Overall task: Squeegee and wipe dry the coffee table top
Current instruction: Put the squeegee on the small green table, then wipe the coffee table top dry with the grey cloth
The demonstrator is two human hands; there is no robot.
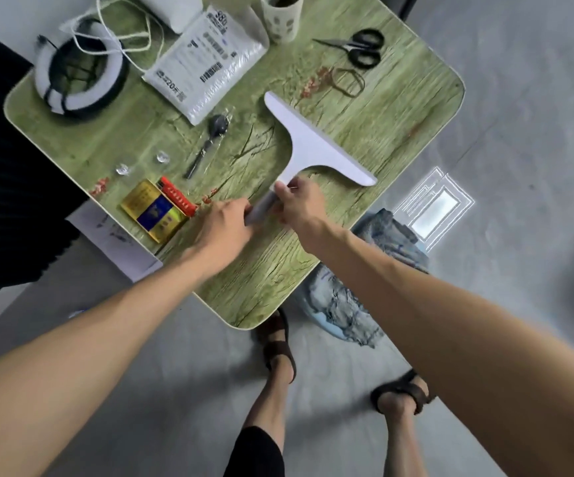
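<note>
- The white squeegee (307,146) lies across the middle of the frame on the green wood-grain worktop (381,122). Its wide blade runs diagonally from upper left to lower right, and its handle points down towards the person.
- The right hand (301,204) grips the handle just below the blade, its fingers clamped round it.
- The left hand (225,225) holds the lower end of the handle, fingers curled onto it. The edge of this hand is blurred.
- Just left of the left hand lie a gold and blue packet (154,211) and a red lighter (177,197), touching each other.
- A wrapped spoon (206,139) lies left of the blade, with a white mailer bag (206,67) above it.
- Black scissors (361,48) and a rubber band (347,82) sit in the upper right part of the worktop. A patterned cup (282,15) stands at the top edge.
- A black and white coil (79,80) with loose cord sits at the upper left.
- A crumpled cloth (347,304) lies below the worktop's lower right edge, beside the person's sandalled feet on the grey floor.
</note>
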